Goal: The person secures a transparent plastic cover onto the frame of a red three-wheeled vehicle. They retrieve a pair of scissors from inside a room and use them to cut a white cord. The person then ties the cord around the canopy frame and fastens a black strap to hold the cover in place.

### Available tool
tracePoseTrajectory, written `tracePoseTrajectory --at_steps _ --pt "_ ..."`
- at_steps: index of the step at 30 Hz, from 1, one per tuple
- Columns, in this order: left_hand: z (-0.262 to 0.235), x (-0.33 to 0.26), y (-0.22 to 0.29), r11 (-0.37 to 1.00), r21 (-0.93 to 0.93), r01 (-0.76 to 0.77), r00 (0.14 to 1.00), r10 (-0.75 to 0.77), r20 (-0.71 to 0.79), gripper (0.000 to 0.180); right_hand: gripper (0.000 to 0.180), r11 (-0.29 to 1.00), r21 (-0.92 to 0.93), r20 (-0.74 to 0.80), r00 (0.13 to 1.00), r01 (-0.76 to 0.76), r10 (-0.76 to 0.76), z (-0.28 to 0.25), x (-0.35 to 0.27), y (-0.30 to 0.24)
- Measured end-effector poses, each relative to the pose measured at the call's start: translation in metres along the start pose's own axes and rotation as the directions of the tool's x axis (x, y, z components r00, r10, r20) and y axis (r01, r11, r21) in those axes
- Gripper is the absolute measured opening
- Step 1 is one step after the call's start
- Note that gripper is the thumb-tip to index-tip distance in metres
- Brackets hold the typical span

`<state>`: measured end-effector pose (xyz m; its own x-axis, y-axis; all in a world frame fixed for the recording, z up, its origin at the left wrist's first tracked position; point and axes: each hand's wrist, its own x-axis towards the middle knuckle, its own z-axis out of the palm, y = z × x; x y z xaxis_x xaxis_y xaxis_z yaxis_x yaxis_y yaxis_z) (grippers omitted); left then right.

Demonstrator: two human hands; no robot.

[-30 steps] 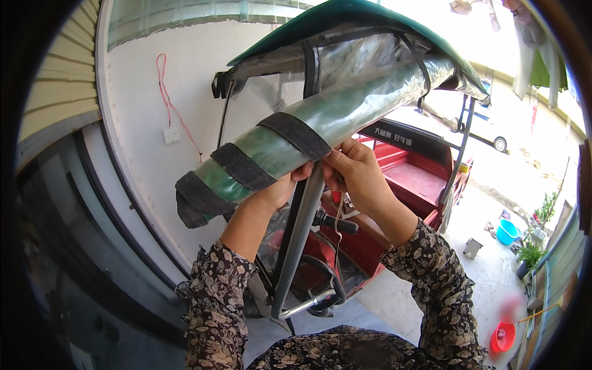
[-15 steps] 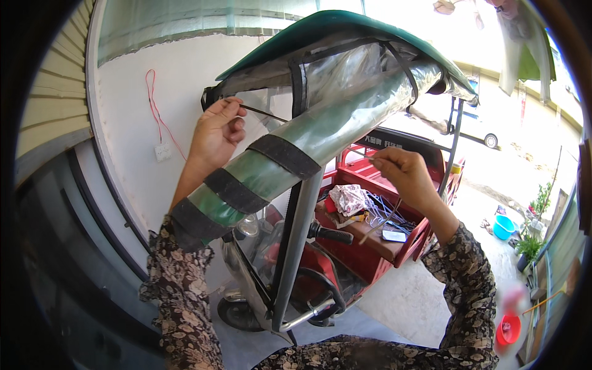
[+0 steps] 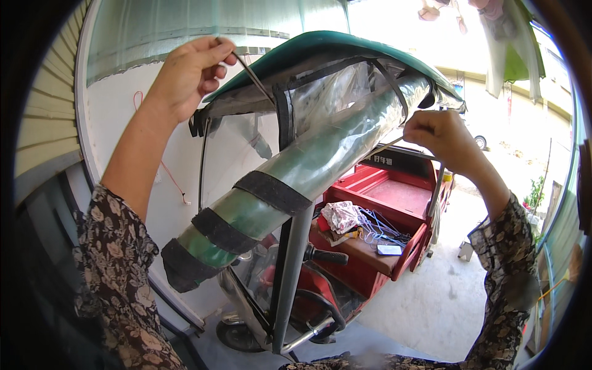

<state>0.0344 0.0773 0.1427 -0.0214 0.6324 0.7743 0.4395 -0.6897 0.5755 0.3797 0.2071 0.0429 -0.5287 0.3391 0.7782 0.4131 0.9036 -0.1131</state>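
Note:
A roll of clear greenish plastic sheet (image 3: 333, 148) slants across the middle, its lower end banded with several black strips (image 3: 272, 192). My left hand (image 3: 192, 73) is raised left of the roll, fingers pinching a thin dark strap (image 3: 251, 75) that runs down toward a black-edged panel of the canopy (image 3: 345, 44). On the roll's other side, my right hand (image 3: 445, 137) pinches a thin, lighter strap end (image 3: 388, 146), which leads to the roll's underside. Whether both ends belong to one strap is hidden behind the roll.
Below stands a red cargo tricycle (image 3: 364, 277) with a grey upright post (image 3: 293, 271) near me. Its seat carries a patterned cloth (image 3: 340, 217), several blue hangers (image 3: 379, 227) and a phone (image 3: 389, 250). A white wall (image 3: 117, 111) rises at left.
My left hand has moved up and left, drawing its strap higher. My right hand has moved up and right with its strap end. My view has shifted slightly.

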Motion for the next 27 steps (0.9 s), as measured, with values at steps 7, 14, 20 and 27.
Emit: tracePoseTrajectory --at_steps 7,14,20,27 --pt "0.063 0.009 0.032 0.955 0.270 -0.118 0.986 0.080 0.148 0.012 0.019 0.959 0.281 0.017 0.999 0.023 -0.029 -0.017 0.056 -0.025" --pt "0.079 0.014 0.034 0.961 0.250 -0.116 0.970 0.056 0.237 0.011 0.020 0.841 0.533 -0.008 0.995 0.092 -0.103 0.005 0.076 -0.058" --pt "0.089 0.003 0.040 0.947 0.317 -0.054 0.995 0.026 0.092 0.010 0.021 0.895 0.436 -0.081 0.995 0.091 -0.061 0.007 0.079 -0.052" --pt "0.074 0.023 0.031 0.950 0.298 -0.096 0.982 0.040 0.186 0.010 0.021 0.930 0.347 -0.133 0.988 0.122 -0.080 0.002 0.079 -0.044"
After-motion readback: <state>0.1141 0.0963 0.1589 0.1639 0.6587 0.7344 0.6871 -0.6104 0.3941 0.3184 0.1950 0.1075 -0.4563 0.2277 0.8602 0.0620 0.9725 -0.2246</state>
